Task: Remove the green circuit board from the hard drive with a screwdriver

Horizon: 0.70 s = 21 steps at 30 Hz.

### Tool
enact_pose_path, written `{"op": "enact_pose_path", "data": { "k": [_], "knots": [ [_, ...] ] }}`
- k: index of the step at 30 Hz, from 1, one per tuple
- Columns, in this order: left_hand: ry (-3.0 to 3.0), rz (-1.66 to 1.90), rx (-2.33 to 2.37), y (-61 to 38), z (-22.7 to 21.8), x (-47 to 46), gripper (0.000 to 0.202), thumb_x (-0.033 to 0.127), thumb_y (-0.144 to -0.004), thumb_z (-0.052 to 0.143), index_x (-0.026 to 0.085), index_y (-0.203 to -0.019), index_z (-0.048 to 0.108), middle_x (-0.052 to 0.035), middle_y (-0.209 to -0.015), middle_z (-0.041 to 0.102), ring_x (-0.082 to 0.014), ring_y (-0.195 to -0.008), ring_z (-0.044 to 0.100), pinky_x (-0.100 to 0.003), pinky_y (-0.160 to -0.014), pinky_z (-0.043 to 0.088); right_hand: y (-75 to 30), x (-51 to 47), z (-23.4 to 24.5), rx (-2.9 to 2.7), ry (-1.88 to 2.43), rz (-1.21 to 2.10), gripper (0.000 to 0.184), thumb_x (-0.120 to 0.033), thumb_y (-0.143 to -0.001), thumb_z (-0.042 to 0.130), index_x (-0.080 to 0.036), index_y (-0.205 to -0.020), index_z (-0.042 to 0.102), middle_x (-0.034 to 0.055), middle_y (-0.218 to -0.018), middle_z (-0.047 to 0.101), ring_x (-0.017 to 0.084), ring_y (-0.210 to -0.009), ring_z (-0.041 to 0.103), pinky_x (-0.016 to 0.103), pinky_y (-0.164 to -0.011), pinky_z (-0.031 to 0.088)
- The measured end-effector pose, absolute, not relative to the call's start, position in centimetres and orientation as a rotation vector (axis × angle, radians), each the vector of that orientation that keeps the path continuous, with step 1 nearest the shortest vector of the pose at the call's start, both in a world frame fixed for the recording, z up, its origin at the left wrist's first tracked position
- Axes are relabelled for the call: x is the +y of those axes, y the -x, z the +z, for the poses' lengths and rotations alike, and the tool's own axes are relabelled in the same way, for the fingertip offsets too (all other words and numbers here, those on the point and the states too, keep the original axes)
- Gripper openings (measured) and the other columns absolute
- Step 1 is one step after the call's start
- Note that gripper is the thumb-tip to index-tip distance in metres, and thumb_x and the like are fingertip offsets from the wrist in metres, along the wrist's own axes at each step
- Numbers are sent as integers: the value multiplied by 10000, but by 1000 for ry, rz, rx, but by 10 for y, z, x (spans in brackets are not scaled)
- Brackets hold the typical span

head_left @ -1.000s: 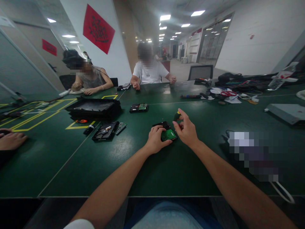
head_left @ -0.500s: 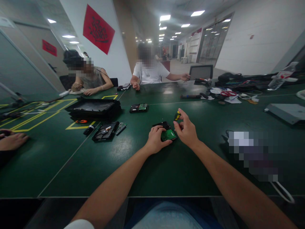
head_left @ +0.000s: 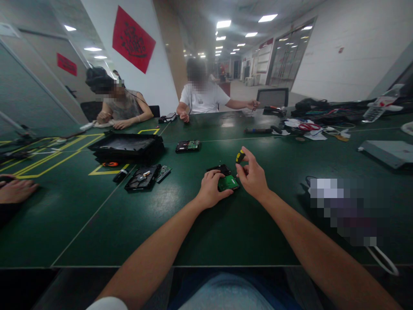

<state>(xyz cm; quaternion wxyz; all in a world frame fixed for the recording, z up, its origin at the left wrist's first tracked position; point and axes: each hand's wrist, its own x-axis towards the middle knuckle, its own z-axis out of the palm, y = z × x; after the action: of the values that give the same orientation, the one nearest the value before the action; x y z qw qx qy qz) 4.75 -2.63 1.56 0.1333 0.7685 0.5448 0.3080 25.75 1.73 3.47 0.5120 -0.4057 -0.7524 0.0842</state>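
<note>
The left hand [head_left: 211, 189] stays closed on the hard drive [head_left: 228, 182], which lies green board up in the middle of the table [head_left: 180, 232]. The right hand [head_left: 254, 177] pinches a screwdriver [head_left: 239, 156] upright over the drive's far right corner. Since a second ago the handle has shifted only slightly, so the tool seems to be turning in place.

My left hand [head_left: 211, 189] gripped the hard drive [head_left: 217, 169], fingers closed over its near edge beside the green circuit board [head_left: 228, 183]. My right hand [head_left: 253, 177] pinched the yellow-and-black screwdriver [head_left: 239, 156] by its handle, just above the drive's right side. The drive lay flat on the green counter [head_left: 193, 224]. To the left lay an opened drive [head_left: 142, 177]. Beyond it were a black tray [head_left: 127, 146] and a second drive [head_left: 188, 146]. A co-worker's hand [head_left: 16, 190] rested at the far left.
</note>
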Motion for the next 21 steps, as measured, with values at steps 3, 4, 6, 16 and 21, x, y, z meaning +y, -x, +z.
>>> {"op": "enact_pose_path", "data": {
  "k": [3, 4, 6, 16, 21],
  "knots": [
    [-2227, 889, 1583, -48, 17, -27, 582, 497, -794, 860, 226, -1270, 665, -129, -1429, 586, -365, -1404, 489, -554, -1185, 430, -257, 18, 33, -1799, 976, 222, 684, -344, -1031, 578, -350, -1650, 286, 98, -1289, 703, 183, -685, 708, 373, -641, 643],
    [-2228, 888, 1583, -48, 18, -27, 578, 493, -794, 860, 224, -1268, 666, -131, -1429, 586, -366, -1404, 490, -554, -1185, 429, -257, 18, 33, -1798, 975, 219, 684, -348, -1028, 587, -351, -1646, 295, 97, -1293, 703, 184, -687, 709, 375, -641, 644],
    [-2229, 887, 1582, -48, 18, -27, 574, 488, -795, 861, 224, -1266, 667, -132, -1430, 586, -367, -1401, 492, -557, -1184, 429, -257, 18, 33, -1795, 977, 203, 673, -358, -1021, 604, -356, -1632, 322, 94, -1305, 703, 186, -689, 710, 375, -639, 643],
    [-2225, 889, 1576, -47, 16, -27, 570, 490, -796, 862, 234, -1264, 662, -128, -1437, 584, -363, -1403, 492, -561, -1176, 434, -257, 18, 33, -1786, 998, 188, 684, -339, -1035, 563, -319, -1654, 274, 121, -1326, 702, 199, -715, 728, 390, -666, 651],
    [-2216, 886, 1581, -46, 15, -26, 593, 506, -791, 863, 243, -1280, 656, -123, -1452, 577, -364, -1410, 485, -566, -1177, 432, -258, 18, 34, -1785, 1017, 114, 674, -374, -1018, 608, -329, -1631, 332, 122, -1370, 684, 197, -708, 712, 407, -679, 652]
  ]
}}
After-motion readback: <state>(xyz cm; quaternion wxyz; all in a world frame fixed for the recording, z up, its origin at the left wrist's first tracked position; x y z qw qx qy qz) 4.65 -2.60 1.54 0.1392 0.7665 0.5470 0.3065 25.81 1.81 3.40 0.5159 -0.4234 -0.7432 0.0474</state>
